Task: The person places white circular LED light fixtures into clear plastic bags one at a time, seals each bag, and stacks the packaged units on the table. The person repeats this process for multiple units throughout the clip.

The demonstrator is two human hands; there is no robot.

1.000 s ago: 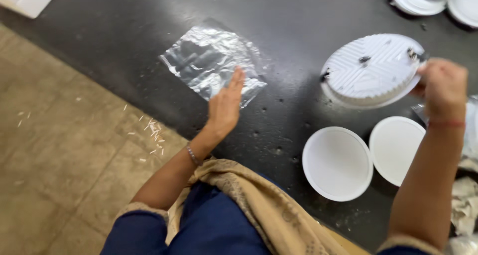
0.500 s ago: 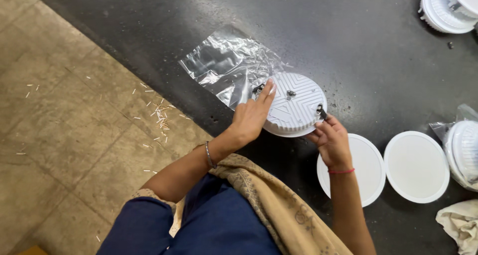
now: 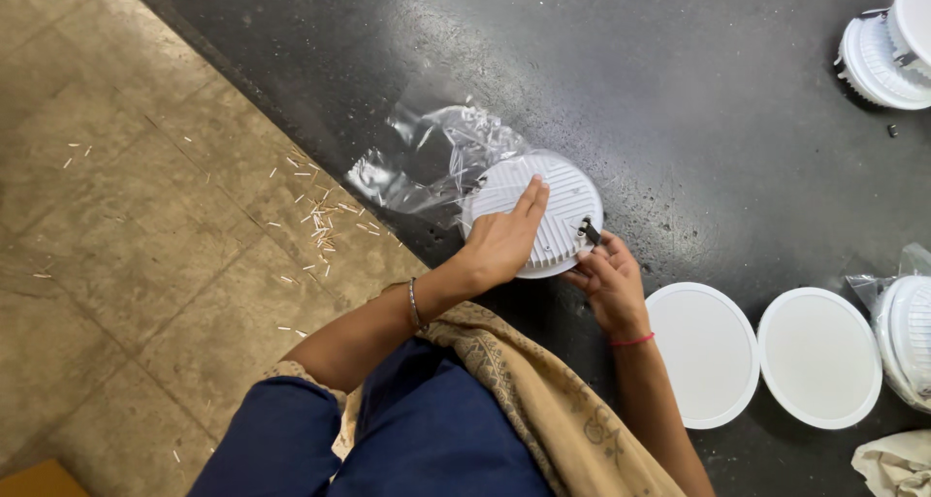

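At a dark, speckled desk (image 3: 737,90) beside a tan tiled floor (image 3: 126,216) strewn with pale slivers, we see a round white ribbed lamp housing (image 3: 558,206) lying back-up, half on a crinkled clear plastic bag (image 3: 427,162). The left hand (image 3: 504,240) presses flat and open on its ribs, while the right hand (image 3: 609,282) pinches the metal spring clip (image 3: 588,231) at its rim. We judge bagging is in hand, calling for the film's mouth opened; two smooth white discs (image 3: 819,356) wait nearby.

Bright, sharp; glare on dark tabletop (image 3: 679,90)
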